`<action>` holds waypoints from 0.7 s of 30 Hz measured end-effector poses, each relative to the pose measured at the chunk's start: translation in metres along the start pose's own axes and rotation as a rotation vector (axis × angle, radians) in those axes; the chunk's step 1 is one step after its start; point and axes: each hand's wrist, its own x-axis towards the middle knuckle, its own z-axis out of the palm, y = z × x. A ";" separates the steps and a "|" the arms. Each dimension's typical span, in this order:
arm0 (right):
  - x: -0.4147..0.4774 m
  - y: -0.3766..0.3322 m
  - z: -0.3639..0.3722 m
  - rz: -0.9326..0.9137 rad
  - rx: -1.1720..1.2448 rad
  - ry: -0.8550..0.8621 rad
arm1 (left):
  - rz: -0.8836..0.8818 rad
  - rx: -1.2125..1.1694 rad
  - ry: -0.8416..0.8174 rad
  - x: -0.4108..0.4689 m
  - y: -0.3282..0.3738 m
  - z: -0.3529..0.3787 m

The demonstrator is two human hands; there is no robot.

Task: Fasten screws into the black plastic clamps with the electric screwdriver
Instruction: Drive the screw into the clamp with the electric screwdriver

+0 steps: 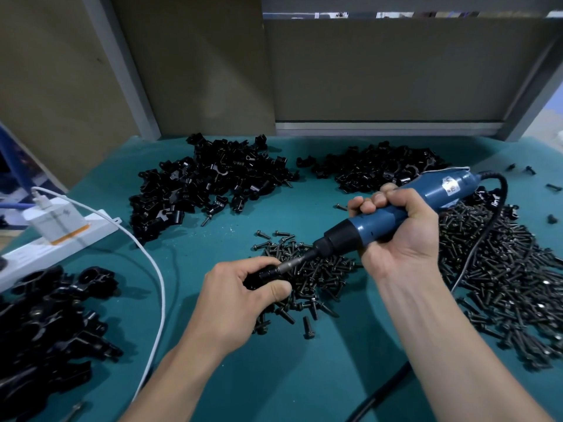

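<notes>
Here, nearest the viewer, the left hand (pixel 243 287) curls its fingers and thumb round a single black clamp (pixel 265 277), held just above the near heap of screws (pixel 307 278). The right hand (pixel 399 236) wraps tight round the blue electric screwdriver (pixel 411 205), which slants down to the left so that its bit (pixel 292 264) meets the clamp. The screw itself is hidden in the left hand's grip, so I cannot tell how far it is seated. To my mind the step is driving. It goes well if the bit is in line with the screw's axis, the clamp is braced against twisting, and the push is steady and light. A tilted bit may slip out or strip the head. The black cord (pixel 504 193) should hang slack, lest it drag the tool aside.

No box, tray or bin shows; everything lies loose on the green mat (pixel 213 376). At near left sits a heap of larger black pieces (pixel 48 315), perhaps finished work. To the right spreads a larger screw heap (pixel 502 284). Farther left lies a power strip (pixel 91 226) with a white cable (pixel 161 284). Farthest are a left clamp pile (pixel 210 181) and a right clamp pile (pixel 380 169).
</notes>
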 end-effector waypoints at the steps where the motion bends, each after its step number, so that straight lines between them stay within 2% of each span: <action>1: 0.000 -0.001 0.001 -0.006 0.000 -0.028 | -0.004 -0.016 -0.005 0.000 0.000 0.000; 7: 0.001 -0.010 0.002 0.035 0.024 -0.151 | 0.014 -0.220 -0.054 0.005 0.005 0.001; 9: 0.003 -0.016 0.000 0.051 0.073 -0.103 | 0.013 -0.366 -0.064 0.006 0.009 0.001; 11: 0.004 -0.022 -0.003 0.057 0.119 -0.039 | -0.074 -0.517 -0.057 0.004 0.013 -0.003; 13: 0.006 -0.028 -0.004 0.067 0.095 0.041 | -0.158 -0.629 0.028 0.002 0.014 -0.010; 16: 0.010 -0.030 -0.003 0.142 -0.088 0.158 | -0.158 -0.592 0.207 0.005 0.017 -0.017; 21: 0.004 -0.010 0.000 0.273 -0.314 0.244 | -0.060 -0.275 0.455 0.004 0.033 -0.040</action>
